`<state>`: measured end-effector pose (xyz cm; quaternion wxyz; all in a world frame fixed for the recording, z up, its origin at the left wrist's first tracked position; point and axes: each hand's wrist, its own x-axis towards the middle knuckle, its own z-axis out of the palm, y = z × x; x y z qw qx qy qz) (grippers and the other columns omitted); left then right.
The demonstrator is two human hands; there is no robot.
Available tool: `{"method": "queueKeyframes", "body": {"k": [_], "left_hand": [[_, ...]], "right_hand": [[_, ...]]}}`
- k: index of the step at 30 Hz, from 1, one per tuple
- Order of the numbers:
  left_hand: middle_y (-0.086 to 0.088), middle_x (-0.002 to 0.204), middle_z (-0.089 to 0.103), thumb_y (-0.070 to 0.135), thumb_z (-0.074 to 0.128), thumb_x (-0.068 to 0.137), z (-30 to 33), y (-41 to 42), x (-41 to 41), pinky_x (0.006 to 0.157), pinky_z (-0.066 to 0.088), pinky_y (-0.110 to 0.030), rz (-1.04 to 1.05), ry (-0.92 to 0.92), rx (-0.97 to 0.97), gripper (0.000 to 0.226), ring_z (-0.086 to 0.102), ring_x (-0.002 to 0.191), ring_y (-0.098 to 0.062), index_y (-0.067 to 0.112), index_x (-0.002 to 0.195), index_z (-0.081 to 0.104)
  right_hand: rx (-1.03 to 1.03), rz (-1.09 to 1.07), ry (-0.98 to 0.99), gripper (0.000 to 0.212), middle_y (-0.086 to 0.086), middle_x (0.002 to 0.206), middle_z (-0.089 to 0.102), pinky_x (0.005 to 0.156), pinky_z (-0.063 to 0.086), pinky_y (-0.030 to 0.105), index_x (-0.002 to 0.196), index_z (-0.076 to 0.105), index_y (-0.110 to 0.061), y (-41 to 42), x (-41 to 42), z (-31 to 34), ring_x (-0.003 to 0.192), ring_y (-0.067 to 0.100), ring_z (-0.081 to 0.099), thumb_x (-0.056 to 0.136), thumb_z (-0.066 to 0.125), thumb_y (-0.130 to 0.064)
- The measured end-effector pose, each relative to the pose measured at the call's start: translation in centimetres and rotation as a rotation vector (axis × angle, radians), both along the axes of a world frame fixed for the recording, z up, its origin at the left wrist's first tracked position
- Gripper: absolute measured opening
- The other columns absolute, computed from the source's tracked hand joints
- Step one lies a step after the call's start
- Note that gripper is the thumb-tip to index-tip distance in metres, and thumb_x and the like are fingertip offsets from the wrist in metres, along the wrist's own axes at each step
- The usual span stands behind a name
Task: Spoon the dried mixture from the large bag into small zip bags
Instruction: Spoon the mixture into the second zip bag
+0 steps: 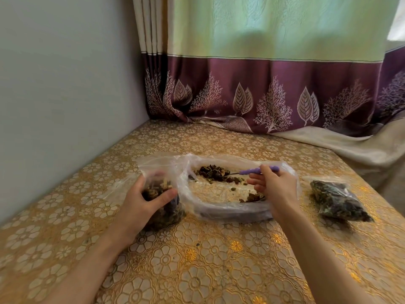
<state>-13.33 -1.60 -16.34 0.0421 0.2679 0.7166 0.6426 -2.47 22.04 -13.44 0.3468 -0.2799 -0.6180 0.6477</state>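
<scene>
Scooping is in hand: the right hand [275, 186] pinches the purple spoon [252, 171] in the large bag [221, 212] mid-desk, the left hand [145, 197] grips the part-filled small zip bag [163, 207] left of it, so next comes, I judge, a level carry leftward.

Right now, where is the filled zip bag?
In the head view, the filled zip bag lies on the table's right side, just beyond the right hand and large bag.
</scene>
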Motion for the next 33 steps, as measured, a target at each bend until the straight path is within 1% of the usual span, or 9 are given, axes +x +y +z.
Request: {"method": "queueKeyframes", "body": {"k": [3, 5, 8, 13, 15, 20, 25, 30, 33], "left_hand": [[0.023, 0.104, 0.057, 0.052, 0.072, 0.050, 0.1, 0.0, 0.0, 0.074, 0.045, -0.023, -0.029, -0.015, -0.023, 0.044, 0.053, 0.097, 0.002, 0.058, 0.091, 0.057], [0.024, 0.103, 0.057, 0.052, 0.073, 0.050, 0.1, 0.0, 0.0, 0.074, 0.046, -0.024, -0.028, -0.014, -0.027, 0.044, 0.053, 0.098, 0.001, 0.058, 0.091, 0.057], [0.020, 0.106, 0.057, 0.051, 0.073, 0.050, 0.1, 0.0, 0.0, 0.073, 0.047, -0.023, -0.017, -0.014, -0.024, 0.044, 0.055, 0.098, -0.003, 0.057, 0.091, 0.059], [0.008, 0.107, 0.059, 0.046, 0.079, 0.052, 0.3, 0.2, 0.4, 0.070, 0.049, -0.025, -0.051, -0.049, -0.022, 0.042, 0.058, 0.096, -0.011, 0.055, 0.088, 0.060], [0.009, 0.105, 0.058, 0.047, 0.084, 0.051, 0.4, 0.3, 0.7, 0.068, 0.048, -0.021, -0.070, -0.046, -0.038, 0.045, 0.059, 0.093, -0.009, 0.056, 0.088, 0.060], [0.009, 0.106, 0.056, 0.051, 0.082, 0.055, 0.8, 0.5, 1.3, 0.068, 0.047, -0.017, -0.107, -0.026, -0.079, 0.043, 0.058, 0.094, -0.008, 0.060, 0.089, 0.058], [0.008, 0.106, 0.058, 0.069, 0.075, 0.029, 1.1, 0.4, 1.6, 0.075, 0.049, -0.024, -0.118, -0.064, -0.053, 0.066, 0.059, 0.096, -0.010, 0.057, 0.092, 0.058], [0.013, 0.101, 0.062, 0.078, 0.073, 0.024, 1.0, 0.4, 1.5, 0.072, 0.047, -0.021, -0.126, -0.073, -0.038, 0.079, 0.061, 0.092, -0.004, 0.053, 0.097, 0.058], [0.017, 0.094, 0.067, 0.077, 0.075, 0.021, 0.8, 0.4, 1.4, 0.072, 0.047, -0.022, -0.127, -0.090, -0.022, 0.085, 0.063, 0.086, 0.001, 0.046, 0.098, 0.057]], "right_hand": [[-0.091, -0.061, 0.052, 0.030, 0.005, 0.063, 0.071, 0.046, 0.047, 0.017, 0.071, 0.063, -0.008, 0.0, 0.1, 0.4, 0.057, 0.015, 0.065, 0.097, 0.049, -0.012], [-0.121, -0.067, 0.075, 0.027, 0.005, 0.062, 0.070, 0.045, 0.048, 0.017, 0.073, 0.061, -0.007, 0.0, 0.2, 0.6, 0.056, 0.014, 0.065, 0.096, 0.049, -0.011], [-0.111, -0.057, 0.107, 0.027, 0.002, 0.059, 0.070, 0.045, 0.047, 0.016, 0.072, 0.061, -0.007, -0.3, 0.5, 1.0, 0.053, 0.011, 0.062, 0.096, 0.048, -0.010], [-0.087, -0.032, 0.196, 0.027, 0.006, 0.063, 0.068, 0.044, 0.041, 0.019, 0.073, 0.061, -0.006, -1.0, 1.0, 2.7, 0.050, 0.011, 0.058, 0.095, 0.048, -0.012], [-0.088, -0.016, 0.239, 0.026, 0.008, 0.064, 0.067, 0.045, 0.040, 0.020, 0.074, 0.062, -0.005, -1.4, 1.2, 3.7, 0.052, 0.013, 0.057, 0.095, 0.049, -0.013], [-0.090, 0.115, 0.334, 0.026, 0.011, 0.066, 0.067, 0.047, 0.043, 0.020, 0.071, 0.063, -0.005, -3.0, 1.9, 5.9, 0.054, 0.014, 0.058, 0.093, 0.050, -0.014], [-0.100, 0.284, 0.343, 0.026, 0.010, 0.066, 0.067, 0.048, 0.046, 0.018, 0.074, 0.064, -0.005, -4.2, 1.9, 6.6, 0.054, 0.013, 0.059, 0.093, 0.050, -0.016], [0.039, 0.385, 0.312, 0.019, 0.012, 0.069, 0.069, 0.047, 0.045, 0.021, 0.082, 0.066, -0.002, -4.8, 1.6, 6.3, 0.057, 0.016, 0.059, 0.088, 0.049, -0.004], [0.103, 0.438, 0.313, 0.021, 0.009, 0.070, 0.070, 0.046, 0.044, 0.021, 0.088, 0.064, -0.001, -4.6, 1.6, 6.2, 0.058, 0.017, 0.059, 0.087, 0.043, 0.002]]}}
